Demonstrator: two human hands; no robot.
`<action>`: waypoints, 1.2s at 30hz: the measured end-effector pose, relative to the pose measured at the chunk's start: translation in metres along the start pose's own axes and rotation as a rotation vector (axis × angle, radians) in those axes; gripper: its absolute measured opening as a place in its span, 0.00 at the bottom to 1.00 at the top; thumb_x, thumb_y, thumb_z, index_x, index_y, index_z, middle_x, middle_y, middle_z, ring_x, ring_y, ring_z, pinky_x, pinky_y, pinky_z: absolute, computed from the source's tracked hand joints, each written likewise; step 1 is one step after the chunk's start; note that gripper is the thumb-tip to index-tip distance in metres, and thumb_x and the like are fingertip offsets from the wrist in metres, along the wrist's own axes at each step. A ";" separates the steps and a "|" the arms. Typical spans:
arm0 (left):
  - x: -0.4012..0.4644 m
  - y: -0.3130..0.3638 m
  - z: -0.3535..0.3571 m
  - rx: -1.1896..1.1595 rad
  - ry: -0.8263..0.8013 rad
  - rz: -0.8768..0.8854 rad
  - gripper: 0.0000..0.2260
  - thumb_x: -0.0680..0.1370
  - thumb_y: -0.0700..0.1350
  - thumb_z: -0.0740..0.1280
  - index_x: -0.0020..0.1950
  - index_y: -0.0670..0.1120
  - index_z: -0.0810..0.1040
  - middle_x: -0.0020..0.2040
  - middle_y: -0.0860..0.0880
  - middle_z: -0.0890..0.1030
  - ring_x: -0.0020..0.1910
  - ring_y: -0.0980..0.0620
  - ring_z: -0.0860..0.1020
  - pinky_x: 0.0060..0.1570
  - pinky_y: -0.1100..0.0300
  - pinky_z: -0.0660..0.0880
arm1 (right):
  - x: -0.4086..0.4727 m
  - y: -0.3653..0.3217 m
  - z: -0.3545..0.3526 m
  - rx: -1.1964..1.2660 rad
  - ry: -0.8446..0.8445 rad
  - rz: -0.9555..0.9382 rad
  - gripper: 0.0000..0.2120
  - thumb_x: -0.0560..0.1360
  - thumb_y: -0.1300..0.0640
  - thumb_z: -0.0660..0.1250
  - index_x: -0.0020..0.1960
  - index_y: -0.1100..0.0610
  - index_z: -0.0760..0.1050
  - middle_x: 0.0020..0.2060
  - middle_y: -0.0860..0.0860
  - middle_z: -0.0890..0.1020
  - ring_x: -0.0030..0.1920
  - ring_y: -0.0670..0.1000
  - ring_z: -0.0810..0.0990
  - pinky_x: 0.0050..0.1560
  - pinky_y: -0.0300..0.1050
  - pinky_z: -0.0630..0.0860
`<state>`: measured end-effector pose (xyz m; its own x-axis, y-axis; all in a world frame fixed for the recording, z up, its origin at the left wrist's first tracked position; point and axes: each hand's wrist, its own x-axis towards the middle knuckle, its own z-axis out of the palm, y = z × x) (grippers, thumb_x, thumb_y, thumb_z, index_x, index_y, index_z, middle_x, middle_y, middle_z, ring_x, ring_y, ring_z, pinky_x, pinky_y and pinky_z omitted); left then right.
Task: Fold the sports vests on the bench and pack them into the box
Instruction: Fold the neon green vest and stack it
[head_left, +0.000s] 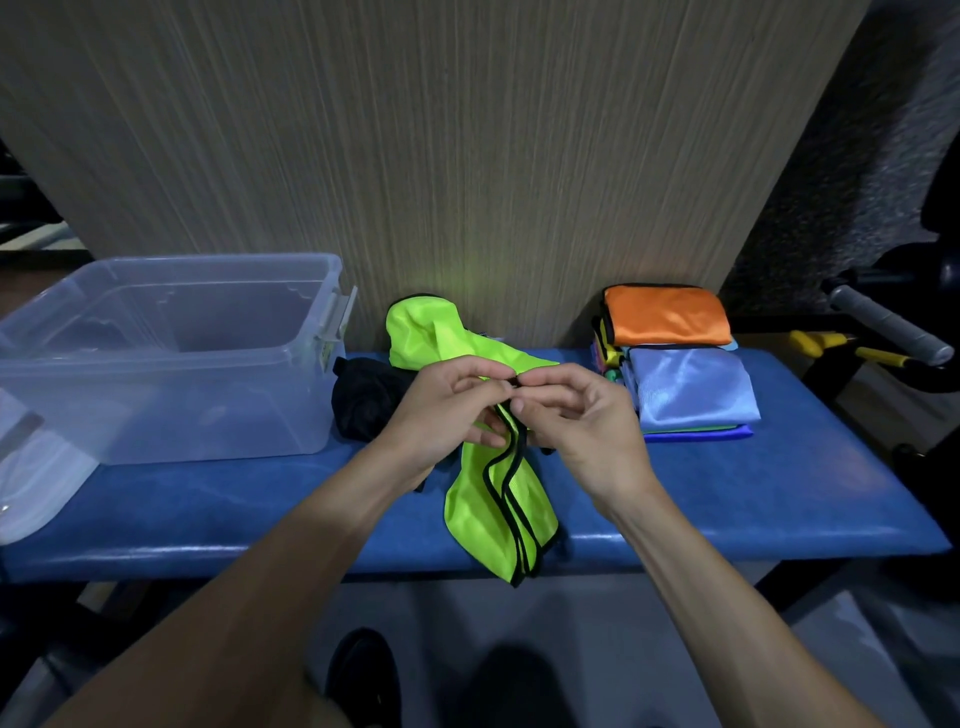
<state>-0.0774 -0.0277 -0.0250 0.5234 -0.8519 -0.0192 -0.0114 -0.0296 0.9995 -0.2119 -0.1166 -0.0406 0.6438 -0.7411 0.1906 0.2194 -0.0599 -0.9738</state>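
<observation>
So, biggest thing first: a tan wood-grain wall panel (415, 156) fills the whole back of the view, and a blue padded bench (753, 499) runs across in front of it. On the left end of the bench sits a clear plastic box (171, 395), open at the top, with a grey latch on its right side; I can't make out any vests inside it. What looks like its clear lid (31, 483) lies at the far left edge, partly out of view.

Over on the right end there's a stack of folded vests (685, 384), with an orange one (667, 314) at the back on top, a light blue one (693, 387) in front, and darker blue, green and yellow edges peeking out underneath. Just right of the box is a crumpled black vest (366, 397), touching the neon one.

The neon green vest (498, 509) with black trim is in the middle, one end bunched up against the wall and the other hanging over the front edge of the bench. Both hands hold it up by the trim: the left hand (447, 410) and the right hand (582, 415) are close together, fingertips nearly touching, each pinching the black edge at the top of the fabric.

Off the bench to the right there's a grey wrapped handle (883, 325) and some yellow bars (826, 343), too dim to say more. A dark shoe (363, 675) shows on the floor below.
</observation>
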 end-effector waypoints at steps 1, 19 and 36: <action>0.000 -0.001 0.000 0.001 -0.012 0.000 0.07 0.80 0.38 0.69 0.57 0.41 0.82 0.42 0.45 0.82 0.35 0.53 0.80 0.39 0.54 0.82 | 0.000 0.000 0.000 0.004 0.005 -0.002 0.08 0.74 0.71 0.73 0.51 0.64 0.79 0.35 0.51 0.87 0.32 0.44 0.81 0.33 0.38 0.79; -0.006 0.030 -0.032 -0.281 0.159 0.130 0.13 0.81 0.33 0.61 0.60 0.46 0.79 0.40 0.49 0.83 0.37 0.54 0.80 0.36 0.59 0.79 | 0.003 0.017 -0.026 -0.530 0.330 -0.146 0.17 0.72 0.71 0.66 0.48 0.49 0.78 0.46 0.43 0.76 0.43 0.48 0.77 0.47 0.44 0.74; -0.045 0.210 -0.024 -0.310 0.076 0.433 0.07 0.81 0.33 0.65 0.54 0.40 0.82 0.40 0.45 0.80 0.33 0.54 0.79 0.36 0.63 0.80 | -0.041 -0.082 0.022 -0.627 0.046 -0.627 0.19 0.74 0.53 0.76 0.56 0.50 0.68 0.48 0.38 0.76 0.51 0.47 0.80 0.55 0.47 0.78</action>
<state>-0.0825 0.0170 0.1864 0.5869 -0.7113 0.3867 0.0064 0.4817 0.8763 -0.2399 -0.0667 0.0344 0.5071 -0.4738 0.7200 0.0718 -0.8092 -0.5831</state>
